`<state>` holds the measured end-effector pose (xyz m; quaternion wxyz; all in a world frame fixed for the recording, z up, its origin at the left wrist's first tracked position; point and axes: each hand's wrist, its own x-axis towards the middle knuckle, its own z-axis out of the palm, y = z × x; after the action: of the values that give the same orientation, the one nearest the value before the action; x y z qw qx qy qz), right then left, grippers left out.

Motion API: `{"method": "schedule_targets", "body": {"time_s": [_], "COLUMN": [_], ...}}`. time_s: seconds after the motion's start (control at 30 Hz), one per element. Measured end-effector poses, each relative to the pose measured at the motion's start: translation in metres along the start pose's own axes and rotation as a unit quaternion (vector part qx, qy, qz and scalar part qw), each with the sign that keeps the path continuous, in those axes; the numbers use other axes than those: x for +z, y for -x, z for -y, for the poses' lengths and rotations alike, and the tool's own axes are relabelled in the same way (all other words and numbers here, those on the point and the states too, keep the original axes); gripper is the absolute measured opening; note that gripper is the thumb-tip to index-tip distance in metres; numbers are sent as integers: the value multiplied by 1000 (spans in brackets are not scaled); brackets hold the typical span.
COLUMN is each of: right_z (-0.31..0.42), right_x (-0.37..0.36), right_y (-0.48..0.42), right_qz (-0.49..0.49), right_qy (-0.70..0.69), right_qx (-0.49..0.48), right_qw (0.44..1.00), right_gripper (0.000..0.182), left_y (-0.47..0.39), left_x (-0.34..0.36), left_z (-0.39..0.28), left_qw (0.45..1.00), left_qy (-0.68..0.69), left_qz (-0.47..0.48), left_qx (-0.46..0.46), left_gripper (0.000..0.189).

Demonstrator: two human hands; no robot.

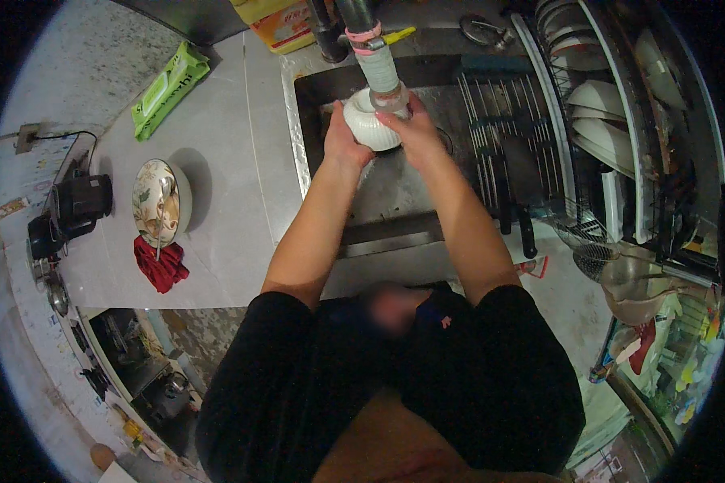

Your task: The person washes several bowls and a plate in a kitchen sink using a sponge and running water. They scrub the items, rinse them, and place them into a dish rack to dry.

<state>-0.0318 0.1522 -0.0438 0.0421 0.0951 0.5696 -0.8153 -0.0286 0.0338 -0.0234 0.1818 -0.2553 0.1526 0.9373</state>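
Note:
A white ribbed bowl (374, 130) is held between both hands over the dark sink (393, 190), right under the wrapped end of the faucet (379, 71). My left hand (344, 142) grips its left side, with the thumb near the lower rim. My right hand (417, 130) grips the right side, its thumb reaching over the bowl beside the faucet's mouth. The faucet end hides part of the bowl's inside. Whether water is running cannot be told clearly.
A metal rack (507, 133) with knives (527, 232) lies across the sink's right side. Farther right stands a dish rack with white bowls (601, 127). On the left counter are a patterned bowl (184, 202) with a spoon, a red cloth (160, 265) and a green wipes pack (172, 90).

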Motion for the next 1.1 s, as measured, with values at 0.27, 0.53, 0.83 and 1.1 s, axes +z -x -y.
{"method": "schedule_targets", "body": {"time_s": [0.27, 0.53, 0.83, 1.1], "right_z": [19, 22, -1, -4], "right_x": [-4, 5, 3, 18], "right_y": [-4, 8, -58, -11], "right_qz": [-27, 53, 215, 68], "right_qy": [234, 464, 282, 366], "right_qx": [-47, -380, -109, -132], "right_qw": [971, 799, 929, 919], "right_gripper": [38, 33, 28, 25], "left_y": [4, 13, 26, 23], "left_x": [7, 23, 36, 21], "left_z": [5, 15, 25, 19], "left_qw": [995, 951, 783, 764], "left_qy": [-41, -173, -477, -529], "left_qz": [-71, -91, -155, -162], "left_qx": [58, 241, 367, 333], "left_gripper": [48, 33, 38, 49]}}
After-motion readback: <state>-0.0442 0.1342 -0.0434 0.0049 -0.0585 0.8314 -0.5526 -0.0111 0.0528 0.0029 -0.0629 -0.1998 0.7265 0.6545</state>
